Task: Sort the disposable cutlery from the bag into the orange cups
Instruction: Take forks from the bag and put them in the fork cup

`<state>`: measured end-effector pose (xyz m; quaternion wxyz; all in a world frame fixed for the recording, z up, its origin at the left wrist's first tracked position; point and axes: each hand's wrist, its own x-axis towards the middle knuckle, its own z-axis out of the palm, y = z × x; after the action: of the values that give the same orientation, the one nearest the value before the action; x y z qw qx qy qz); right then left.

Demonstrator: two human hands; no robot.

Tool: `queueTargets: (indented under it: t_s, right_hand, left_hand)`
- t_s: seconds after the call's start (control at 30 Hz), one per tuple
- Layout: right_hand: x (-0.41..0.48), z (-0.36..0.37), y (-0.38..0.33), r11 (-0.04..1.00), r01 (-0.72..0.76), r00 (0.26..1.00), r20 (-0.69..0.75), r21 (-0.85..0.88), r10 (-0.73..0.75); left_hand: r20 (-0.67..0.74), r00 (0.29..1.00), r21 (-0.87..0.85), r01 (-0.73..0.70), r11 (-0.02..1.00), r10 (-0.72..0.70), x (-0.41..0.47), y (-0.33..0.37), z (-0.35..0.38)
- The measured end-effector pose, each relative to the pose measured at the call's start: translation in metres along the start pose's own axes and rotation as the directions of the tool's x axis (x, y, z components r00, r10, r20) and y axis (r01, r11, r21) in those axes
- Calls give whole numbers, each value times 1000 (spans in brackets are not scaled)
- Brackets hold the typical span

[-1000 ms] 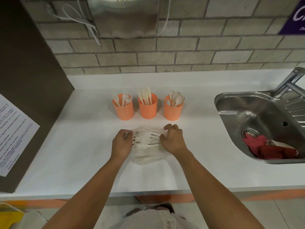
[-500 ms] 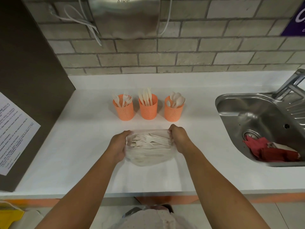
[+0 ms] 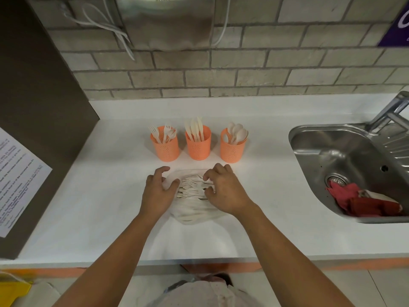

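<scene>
**Both hands at the bag of cutlery, three cups behind**

Two bare forearms reached out over the near edge of the smooth white tabletop. Between them lay the bag, a thin, crinkled, see-through film slumped into a soft rounded heap near the middle of the tabletop. Pale, matte cutlery was bunched inside its far half, the fork tines pointing left.

The left hand gripped the bag's left edge, its thumb pressed onto the film and its fingers curled over the far side. The right hand sat on the bag's right side with its fingers curled, the tips and the thumb resting among the pieces. Whether it pinched one could not be told.

Just beyond the bag stood the orange cups in a row, each a round plastic tumbler with a perforated mesh wall. The left cup held forks upright, the middle cup knives, the right cup spoons.

To the right, a shiny steel sink was sunk into the tabletop, a crumpled red cloth lying beside its drain, and a metal tap rose at its far corner. On the left stood a dark brown panel bearing a printed sheet. A grey brick wall ran along the far side, carrying a brushed-metal hand dryer and looped white cables.
</scene>
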<state>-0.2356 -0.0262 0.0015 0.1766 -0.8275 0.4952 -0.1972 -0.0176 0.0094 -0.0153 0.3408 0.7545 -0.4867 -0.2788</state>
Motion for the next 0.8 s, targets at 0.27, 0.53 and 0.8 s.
queueTargets:
  t_s: [0.27, 0.53, 0.8]
  right_hand:
    - [3, 13, -1, 961, -1, 917, 384, -275, 111]
    - [7, 19, 2, 986, -32, 941, 329, -162, 84]
    - [8, 10, 9, 983, -112, 942, 300, -143, 151]
  left_hand:
    - [132, 990, 137, -77, 987, 59, -1, -2, -8]
    - [151, 982, 118, -131, 984, 113, 0, -2, -19]
    - [185, 974, 106, -151, 983, 129, 5, 1, -23]
